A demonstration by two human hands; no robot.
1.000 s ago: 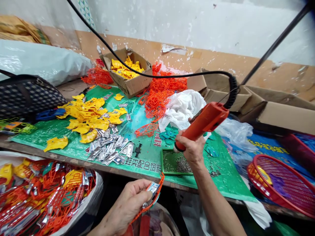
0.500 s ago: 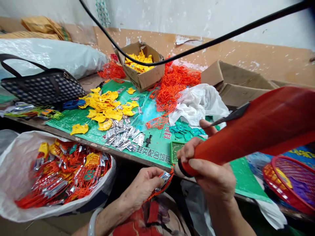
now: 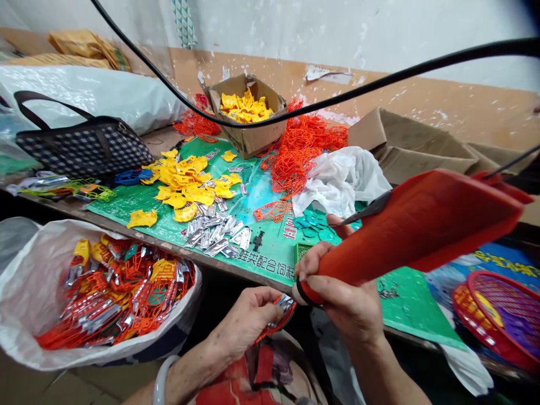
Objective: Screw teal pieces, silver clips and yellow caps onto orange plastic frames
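Observation:
My left hand [image 3: 248,318] pinches a small part [image 3: 284,306] made of an orange plastic frame with silver pieces on it, above my lap. My right hand [image 3: 343,298] is wrapped round a corded electric screwdriver [image 3: 405,225] covered in red sheeting. Its pale nose points down-left and meets the right end of the part; the bit itself cannot be made out. Just behind the nose, a small green basket [image 3: 301,251] stands on the table, partly hidden by my right hand. Silver pieces [image 3: 217,233] lie beyond my left hand, beside a yellow pile [image 3: 185,180].
A white sack [image 3: 19,298] of orange, silver and yellow parts stands at left. Behind are a cardboard box [image 3: 253,140] of yellow pieces, an orange heap [image 3: 291,163] and a white plastic bag [image 3: 341,174]. A black cable [image 3: 337,101] crosses above; a red basket [image 3: 506,298] sits right.
The screwdriver's rear end has swung lower, and its nose has shifted slightly left against the part. My left hand keeps its pinch. The whole view has shifted slightly.

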